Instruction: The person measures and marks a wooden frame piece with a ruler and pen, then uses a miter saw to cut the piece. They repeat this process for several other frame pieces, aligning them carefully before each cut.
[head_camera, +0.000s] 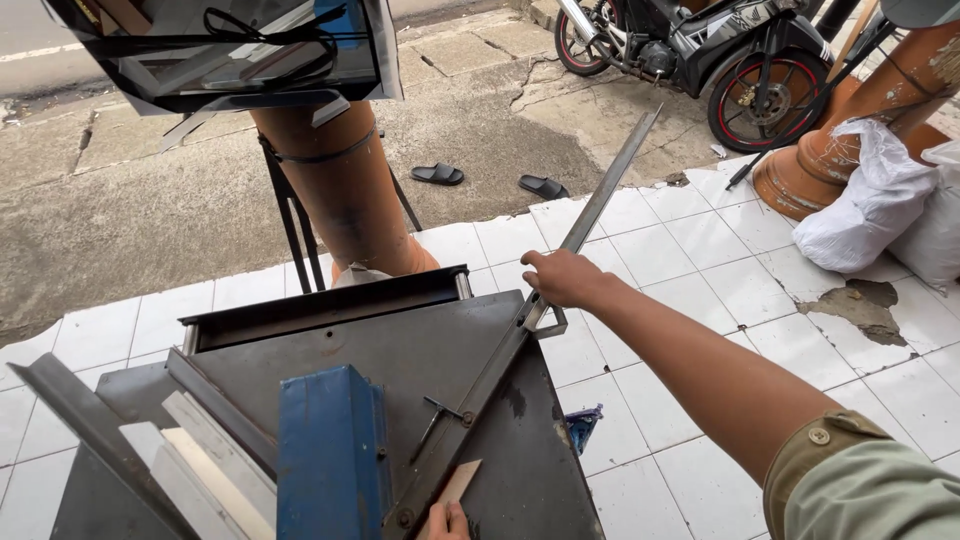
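My right hand (562, 277) reaches out and grips a long grey metal bar (610, 180) that runs diagonally from the dark metal work table (400, 350) out over the white tiled floor. A small metal bracket hangs from the bar just below the hand. At the bottom edge my left hand (447, 521) is barely in view, pressing a thin pale wooden strip (455, 490) against the bar's near end. A blue metal block (330, 455) stands on the table to the left of that hand.
Pale strips and grey profiles (190, 450) lie on the table's left. An orange pillar (345, 190) stands behind it, another pillar (880, 100) with white sacks (870, 200) at right. A motorbike (700, 50) and black sandals (490, 180) sit on the concrete.
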